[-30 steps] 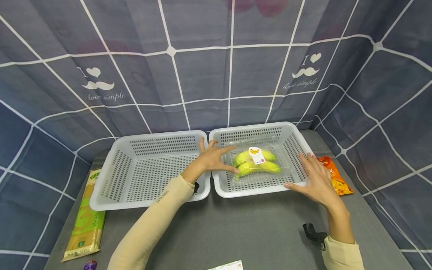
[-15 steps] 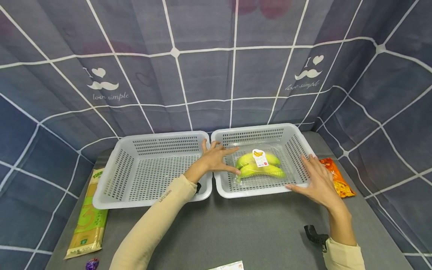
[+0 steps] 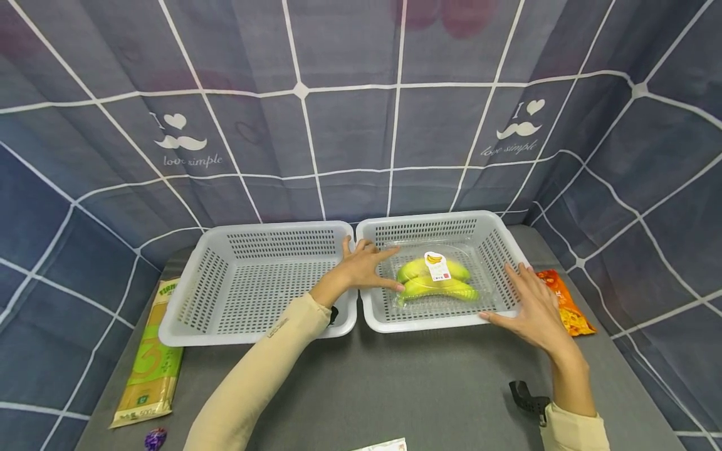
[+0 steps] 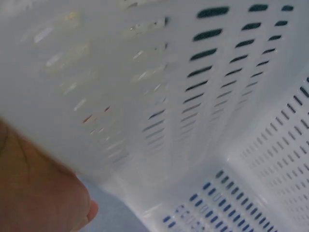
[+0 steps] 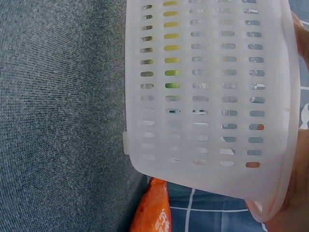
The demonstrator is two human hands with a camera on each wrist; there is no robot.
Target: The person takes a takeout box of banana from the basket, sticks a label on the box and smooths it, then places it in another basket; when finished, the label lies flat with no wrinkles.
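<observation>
Two grey-white slotted plastic baskets stand side by side in the head view. In the right basket (image 3: 429, 324) lies a clear pack of bananas (image 3: 437, 279) with a white label. My left hand (image 3: 361, 266) rests with spread fingers over this basket's left rim, thumb and index reaching inward above the pack's left end. My right hand (image 3: 533, 307) lies along its right rim, fingers on the side and thumb at the front corner. The left wrist view shows a slotted basket wall (image 4: 212, 106) beside part of my hand. In the right wrist view my fingers sit at the rim, partly hidden.
Left basket (image 3: 188, 313) stands close to the right one. A green-gold packet (image 3: 149, 363) and a purple-wrapped candy (image 3: 155, 438) lie at the left. An orange snack bag (image 3: 566, 304) lies beyond my right hand. A white packet (image 3: 389, 445) shows at the front edge. Patterned curtains surround the table.
The whole head view has shifted slightly, with the scene sliding a little right and down. Both hands keep their places on the right basket's rims, and the banana pack stays within it.
</observation>
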